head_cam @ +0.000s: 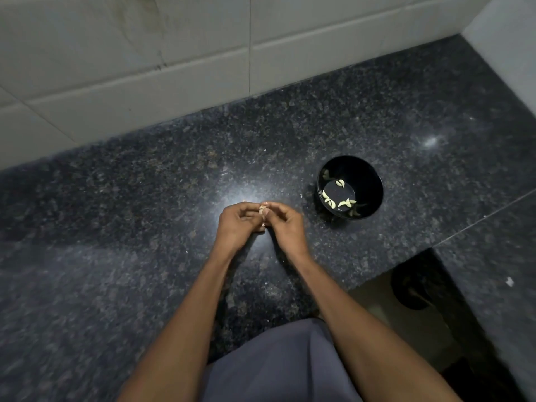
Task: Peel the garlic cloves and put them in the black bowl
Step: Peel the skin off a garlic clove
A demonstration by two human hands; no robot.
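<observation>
Head view, looking down at a dark speckled stone counter (145, 227) set against a wall of pale tiles (116, 68). Two bare forearms reach forward from the bottom of the frame, and the hands meet near the middle of the counter. The left hand (236, 224) and the right hand (285, 224) face each other with curled fingers, their fingertips pinching one small pale garlic clove (262, 210) between them, held above the counter surface; whether its skin is on or off cannot be told at this size. To the right of the hands and a little farther back, a round black bowl (371, 181) stands upright on the counter, apart from both hands. Inside it lie several peeled garlic cloves (346, 203), pale yellow-white crescents scattered on the bottom and lower wall. A bright patch of reflected light falls on the stone just behind the hands. Grey fabric (275, 367) of the person's clothing fills the lower centre.
</observation>
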